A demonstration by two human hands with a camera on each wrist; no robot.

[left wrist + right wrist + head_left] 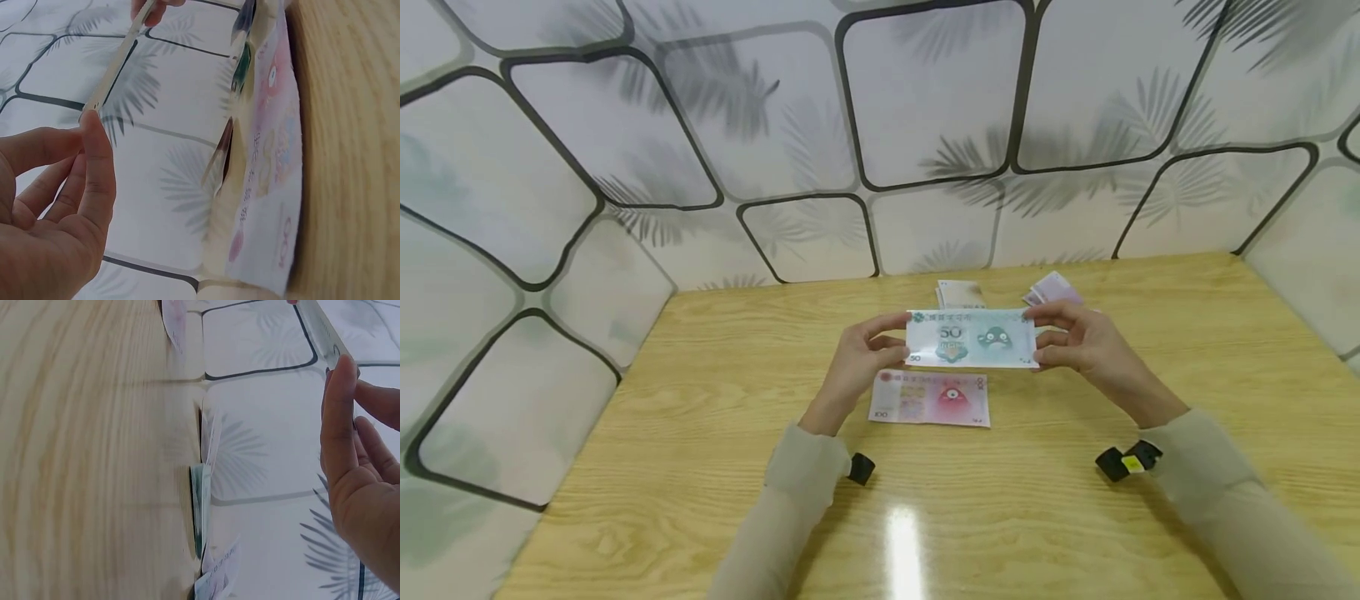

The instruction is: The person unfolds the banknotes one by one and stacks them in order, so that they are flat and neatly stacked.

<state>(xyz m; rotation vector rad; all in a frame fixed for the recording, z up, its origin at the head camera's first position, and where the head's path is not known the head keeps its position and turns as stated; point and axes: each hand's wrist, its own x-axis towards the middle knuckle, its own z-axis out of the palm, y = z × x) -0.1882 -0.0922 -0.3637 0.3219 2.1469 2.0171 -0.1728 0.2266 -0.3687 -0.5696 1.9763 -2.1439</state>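
Observation:
A green-and-white play banknote marked 50 is stretched flat between both hands above the table. My left hand pinches its left edge between thumb and fingers, and my right hand pinches the right edge. In the left wrist view the note appears nearly edge-on, rising from the fingertips of the left hand. The right wrist view shows the right hand gripping the other end. A pink banknote marked 100 lies face up on the table, below the held note in the head view.
Behind the held note, toward the wall, lie a pale stack of notes and a purplish stack. The right wrist view shows folded green notes too. A patterned wall borders the wooden table.

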